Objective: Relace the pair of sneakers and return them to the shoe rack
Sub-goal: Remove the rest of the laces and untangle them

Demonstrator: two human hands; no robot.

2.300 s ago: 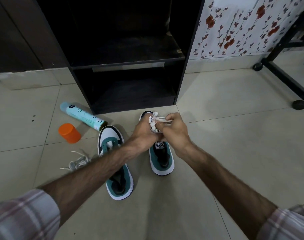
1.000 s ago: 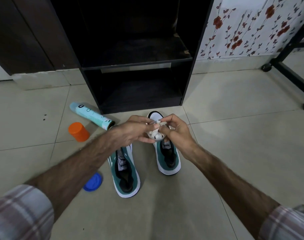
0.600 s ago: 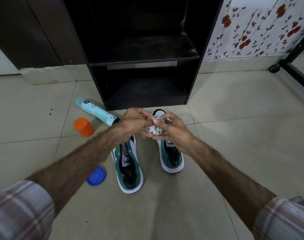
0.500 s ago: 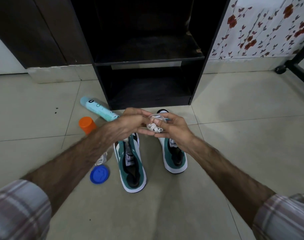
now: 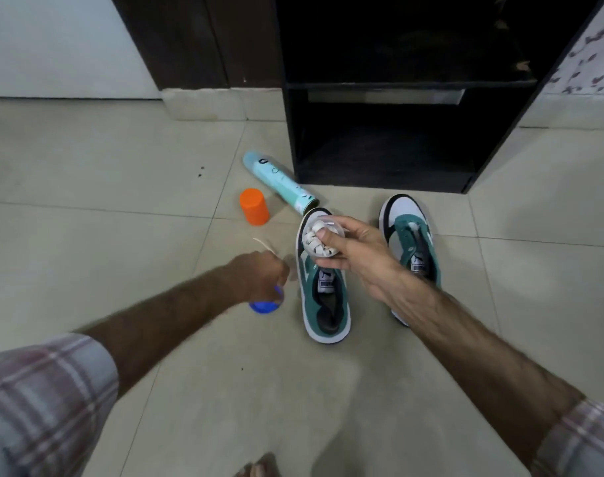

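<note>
Gripping a clear cup [image 5: 323,241] of white lace, the right hand [image 5: 354,251] hides one sneaker's [image 5: 324,301] toe; the blurred left hand [image 5: 262,278] pinches a lace end [image 5: 264,245], covering a blue lid [image 5: 263,305]. Other sneaker [image 5: 411,235] before the rack [image 5: 390,98].

Left hand [image 5: 259,275] blurred, hides most of blue lid [image 5: 263,305].

Dim, even indoor light; edges bow wide-angle, the left hand [image 5: 262,275] looks motion-blurred.

Left hand [image 5: 262,275] left clear container [image 5: 323,241], dropped over blue lid [image 5: 264,304]; right hand [image 5: 349,249] holds container alone.
</note>
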